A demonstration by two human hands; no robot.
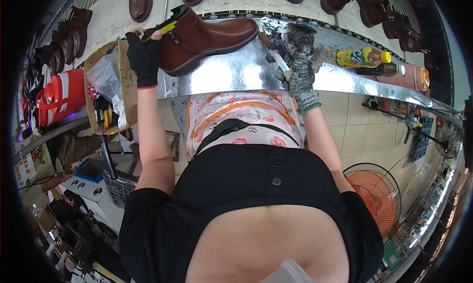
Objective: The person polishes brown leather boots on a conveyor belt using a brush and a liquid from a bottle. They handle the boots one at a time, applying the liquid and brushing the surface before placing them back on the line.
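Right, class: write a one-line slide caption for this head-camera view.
Gloved left hand steadies a brown ankle boot on a metal bench while the right hand holds a brush.

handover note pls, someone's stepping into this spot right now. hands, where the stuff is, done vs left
Left hand, in a black fingerless glove, grips the heel end of the brown leather ankle boot, which lies on its side on the shiny metal bench.
Right hand, in a grey knit glove, holds a white-handled brush beside a blackened, crusted pot.
Brush is off the boot; no visible coating on it, so that step looks still to do.
Yellow-labelled bottle lies further right.
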